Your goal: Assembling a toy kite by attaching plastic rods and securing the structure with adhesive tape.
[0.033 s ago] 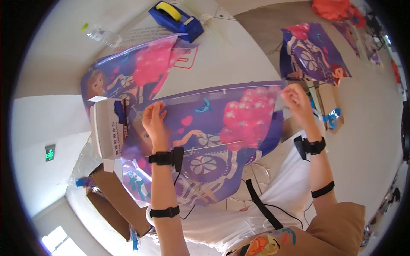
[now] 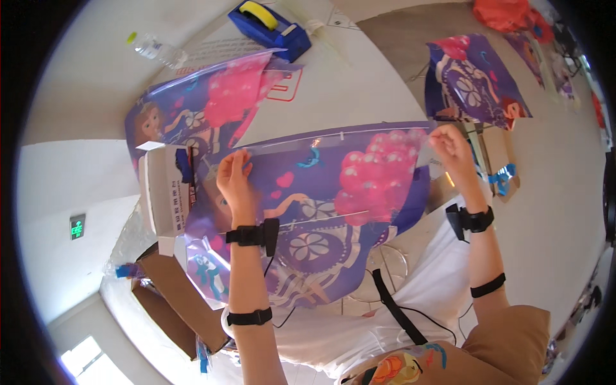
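- Change: against the earlier picture, both hands and the sheet hold the same positions. No shift is visible, so the sheet is judged to be held spread and steady at this stage.
- Left hand (image 2: 232, 176): fingers pinched together on the upper left edge of the purple printed plastic sheet (image 2: 333, 212).
- Right hand (image 2: 451, 146): fingers closed on the upper right corner of the same sheet.
- Sheet location: stretched flat between the two hands, above the lap, at the near edge of the white table (image 2: 359, 83).
- Brown cardboard box (image 2: 179, 298), lower left: open; contents cannot be told.
- White carton (image 2: 160, 192), just left of the left hand: flap open, a dark blue item at its mouth.
- Second printed sheet (image 2: 212, 109): lying on the table beyond.
- Blue tape dispenser (image 2: 269, 25) and clear bottle (image 2: 154, 50): at the far table edge.
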A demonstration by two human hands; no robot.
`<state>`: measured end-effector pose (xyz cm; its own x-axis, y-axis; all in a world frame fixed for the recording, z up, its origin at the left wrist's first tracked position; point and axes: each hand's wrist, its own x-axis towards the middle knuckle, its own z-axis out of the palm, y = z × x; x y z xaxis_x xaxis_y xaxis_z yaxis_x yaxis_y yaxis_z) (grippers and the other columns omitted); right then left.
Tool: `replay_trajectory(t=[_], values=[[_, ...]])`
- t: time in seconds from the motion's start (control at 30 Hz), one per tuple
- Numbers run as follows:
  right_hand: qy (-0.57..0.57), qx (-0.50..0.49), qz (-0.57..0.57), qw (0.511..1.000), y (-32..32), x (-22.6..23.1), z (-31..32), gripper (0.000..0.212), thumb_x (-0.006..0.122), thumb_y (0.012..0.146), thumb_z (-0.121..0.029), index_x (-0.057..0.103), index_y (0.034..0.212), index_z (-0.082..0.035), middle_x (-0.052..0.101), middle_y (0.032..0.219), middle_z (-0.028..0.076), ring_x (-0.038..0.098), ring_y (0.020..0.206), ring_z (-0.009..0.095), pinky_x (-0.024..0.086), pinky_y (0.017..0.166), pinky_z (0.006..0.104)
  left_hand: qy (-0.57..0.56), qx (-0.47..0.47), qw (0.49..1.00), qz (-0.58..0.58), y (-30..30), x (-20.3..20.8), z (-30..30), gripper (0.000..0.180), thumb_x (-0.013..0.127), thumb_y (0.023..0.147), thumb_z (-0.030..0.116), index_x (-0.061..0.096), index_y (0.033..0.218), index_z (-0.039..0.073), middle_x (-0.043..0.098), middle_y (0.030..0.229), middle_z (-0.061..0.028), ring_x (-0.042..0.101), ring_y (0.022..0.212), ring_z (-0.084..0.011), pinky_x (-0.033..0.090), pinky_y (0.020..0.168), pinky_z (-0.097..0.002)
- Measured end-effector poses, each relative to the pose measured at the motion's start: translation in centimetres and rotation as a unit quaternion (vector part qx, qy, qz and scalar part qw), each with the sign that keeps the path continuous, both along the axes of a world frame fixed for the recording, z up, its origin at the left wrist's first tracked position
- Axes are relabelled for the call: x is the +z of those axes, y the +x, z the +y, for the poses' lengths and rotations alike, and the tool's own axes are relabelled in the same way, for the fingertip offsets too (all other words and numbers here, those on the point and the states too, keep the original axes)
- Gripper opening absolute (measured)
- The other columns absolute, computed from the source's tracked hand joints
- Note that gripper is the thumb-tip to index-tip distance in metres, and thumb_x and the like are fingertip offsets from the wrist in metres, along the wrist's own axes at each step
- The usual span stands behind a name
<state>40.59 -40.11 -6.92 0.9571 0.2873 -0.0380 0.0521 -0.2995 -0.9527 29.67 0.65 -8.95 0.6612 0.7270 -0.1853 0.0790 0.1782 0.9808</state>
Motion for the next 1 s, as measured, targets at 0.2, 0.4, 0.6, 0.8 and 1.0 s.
replay_trajectory(t=[0.2,0.4,0.6,0.8,1.0], values=[[-0.023,-0.036,-0.009,0.999,1.7,1.5,1.2,0.007,0.056,0.093,-0.009,0.056,0.095,-0.002,0.058,0.086,0.000,0.054,0.072,0.007,0.044,0.067,0.0216,0.090,0.007,0.996,0.023,1.4,0.6,0.2,0.016,0.065,0.089,0.017,0.065,0.091,0.002,0.065,0.084,-0.0013,0.059,0.078,-0.0086,0.046,0.070,-0.0240],[-0.075,-0.083,-0.008,0.994,1.8,-0.1,1.8,0.024,0.058,0.090,-0.006,0.048,0.112,-0.005,0.057,0.083,0.004,0.056,0.071,0.011,0.046,0.067,0.0259,0.218,-0.011,0.971,0.093,1.8,-0.6,0.5,0.020,0.069,0.086,0.017,0.068,0.086,-0.002,0.064,0.075,-0.0016,0.055,0.070,-0.0084,0.044,0.065,-0.0245],[-0.134,-0.110,-0.106,0.979,2.4,-4.0,1.1,0.030,0.060,0.086,-0.001,0.042,0.109,-0.006,0.057,0.084,0.012,0.062,0.078,0.027,0.048,0.072,0.0349,0.307,-0.012,0.938,0.161,2.0,-0.5,-1.2,0.022,0.071,0.084,0.019,0.070,0.087,-0.003,0.066,0.076,-0.0050,0.057,0.069,-0.0116,0.045,0.066,-0.0265],[-0.158,-0.112,-0.121,0.973,2.6,-4.6,0.7,0.028,0.061,0.085,-0.001,0.042,0.104,-0.006,0.058,0.086,0.015,0.062,0.083,0.034,0.048,0.072,0.0394,0.350,-0.016,0.925,0.146,2.0,-1.5,-1.5,0.021,0.073,0.082,0.018,0.071,0.088,-0.002,0.068,0.078,-0.0074,0.058,0.069,-0.0133,0.046,0.066,-0.0282],[-0.141,-0.132,-0.146,0.970,2.4,-4.5,1.1,0.026,0.062,0.085,-0.002,0.043,0.101,-0.005,0.055,0.085,0.014,0.060,0.080,0.031,0.048,0.071,0.0379,0.357,-0.010,0.925,0.132,1.8,-1.8,-0.9,0.019,0.074,0.081,0.017,0.071,0.085,-0.002,0.066,0.075,-0.0065,0.057,0.066,-0.0135,0.046,0.063,-0.0278]])
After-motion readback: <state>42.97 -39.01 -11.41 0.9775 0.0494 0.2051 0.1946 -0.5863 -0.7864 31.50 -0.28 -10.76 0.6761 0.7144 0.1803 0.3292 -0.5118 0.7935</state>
